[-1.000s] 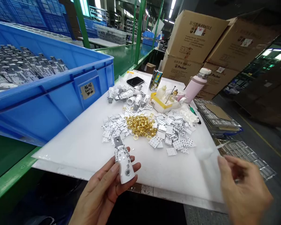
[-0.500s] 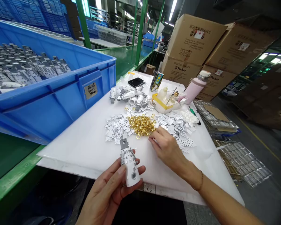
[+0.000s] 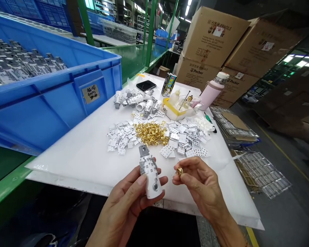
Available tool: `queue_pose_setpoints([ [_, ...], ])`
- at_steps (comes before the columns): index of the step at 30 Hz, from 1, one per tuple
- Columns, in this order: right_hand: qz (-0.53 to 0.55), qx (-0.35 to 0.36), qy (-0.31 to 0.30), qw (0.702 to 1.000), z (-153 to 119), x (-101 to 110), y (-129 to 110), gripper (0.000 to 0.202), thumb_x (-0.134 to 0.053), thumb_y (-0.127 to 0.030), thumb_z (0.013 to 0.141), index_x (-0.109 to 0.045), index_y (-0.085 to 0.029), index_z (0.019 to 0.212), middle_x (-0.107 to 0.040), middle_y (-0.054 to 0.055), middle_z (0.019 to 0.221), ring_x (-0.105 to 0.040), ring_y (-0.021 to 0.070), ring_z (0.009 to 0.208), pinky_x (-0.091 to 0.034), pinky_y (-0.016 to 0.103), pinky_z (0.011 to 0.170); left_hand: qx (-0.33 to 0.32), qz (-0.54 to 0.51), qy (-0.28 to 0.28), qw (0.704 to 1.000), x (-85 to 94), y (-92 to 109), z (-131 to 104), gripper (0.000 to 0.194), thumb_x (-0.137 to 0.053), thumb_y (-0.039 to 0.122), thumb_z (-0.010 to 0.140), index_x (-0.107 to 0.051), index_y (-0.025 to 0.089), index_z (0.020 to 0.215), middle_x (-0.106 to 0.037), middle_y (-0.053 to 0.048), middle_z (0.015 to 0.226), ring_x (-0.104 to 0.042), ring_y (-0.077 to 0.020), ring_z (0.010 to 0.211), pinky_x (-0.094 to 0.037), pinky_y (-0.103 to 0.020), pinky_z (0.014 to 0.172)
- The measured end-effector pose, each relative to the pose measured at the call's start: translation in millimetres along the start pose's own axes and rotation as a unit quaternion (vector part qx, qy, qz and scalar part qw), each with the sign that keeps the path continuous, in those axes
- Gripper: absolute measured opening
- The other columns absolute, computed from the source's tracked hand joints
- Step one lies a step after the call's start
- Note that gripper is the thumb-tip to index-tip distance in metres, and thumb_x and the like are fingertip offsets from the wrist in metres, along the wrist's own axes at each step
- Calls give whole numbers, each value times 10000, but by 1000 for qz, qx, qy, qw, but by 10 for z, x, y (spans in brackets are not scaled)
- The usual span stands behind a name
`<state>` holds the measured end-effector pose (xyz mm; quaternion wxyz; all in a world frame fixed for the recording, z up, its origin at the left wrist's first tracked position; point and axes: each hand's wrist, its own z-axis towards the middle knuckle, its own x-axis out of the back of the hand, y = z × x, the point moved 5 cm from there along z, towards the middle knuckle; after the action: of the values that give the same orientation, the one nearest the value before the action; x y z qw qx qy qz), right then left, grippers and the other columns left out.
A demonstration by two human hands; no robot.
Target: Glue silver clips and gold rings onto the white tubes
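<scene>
My left hand is wrapped round a white cylindrical part with a grey block on its top end, held upright over the table's near edge. To its right, my right hand pinches a small gold ring between thumb and fingers. Beyond both hands lies a pile of gold rings. Small white perforated pieces are heaped to the left and right of the gold pile. Several more white cylindrical parts lie behind it.
A blue crate full of white and grey parts stands at the left. A yellow-rimmed tray, a phone, a small carton and a pink bottle sit at the table's back. Cardboard boxes are stacked behind.
My right hand has drawn back from the gold pile towards me and now shows a gold ring in its fingertips. The white part in my left hand has shifted slightly right in view.
</scene>
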<state>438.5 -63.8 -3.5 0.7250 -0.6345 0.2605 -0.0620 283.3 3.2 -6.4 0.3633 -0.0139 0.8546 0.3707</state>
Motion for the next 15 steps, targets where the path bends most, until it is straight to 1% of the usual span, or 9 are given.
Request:
queue_pose_setpoints([
  [3, -69, 46, -19, 996, -38, -14, -10, 169, -709, -170, 838, -709, -241, 991, -662, 7, 928, -697, 135, 795, -612, 259, 747, -3, 6, 3, 1000, -12, -17, -11, 264, -619, 289, 893, -732, 189, 1109, -732, -92, 1193, -684, -278, 1079, -602, -311, 830],
  [6, -134, 94, -21, 986, -81, -19, -47, 185, -688, -143, 852, -704, -250, 1002, -640, 10, 961, -674, 132, 838, -599, 245, 753, -7, 7, 6, 1000, -30, -32, -11, 250, -623, 278, 892, -731, 195, 1101, -742, -81, 1172, -687, -257, 1071, -591, -292, 839],
  [9, -163, 104, -24, 981, -120, -16, -66, 206, -660, -129, 871, -683, -267, 1023, -618, 0, 971, -657, 124, 855, -594, 246, 767, -10, 14, -9, 1000, -71, -42, 10, 265, -621, 279, 895, -718, 214, 1132, -744, -69, 1169, -689, -232, 1062, -568, -257, 851],
  [12, -204, 115, -21, 972, -162, -27, -103, 207, -650, -123, 875, -669, -264, 1026, -605, -2, 956, -632, 110, 802, -580, 236, 717, -27, 39, -31, 998, -121, -43, 32, 286, -614, 269, 900, -700, 241, 1171, -755, -58, 1135, -682, -230, 1074, -539, -261, 895],
  [15, -268, 142, -14, 953, -204, -85, -168, 198, -647, -115, 872, -656, -243, 1022, -619, 6, 936, -614, 109, 765, -547, 234, 676, -51, 79, -22, 995, -132, -48, 38, 292, -628, 281, 891, -688, 257, 1176, -754, -47, 1123, -676, -240, 1078, -530, -274, 902],
])
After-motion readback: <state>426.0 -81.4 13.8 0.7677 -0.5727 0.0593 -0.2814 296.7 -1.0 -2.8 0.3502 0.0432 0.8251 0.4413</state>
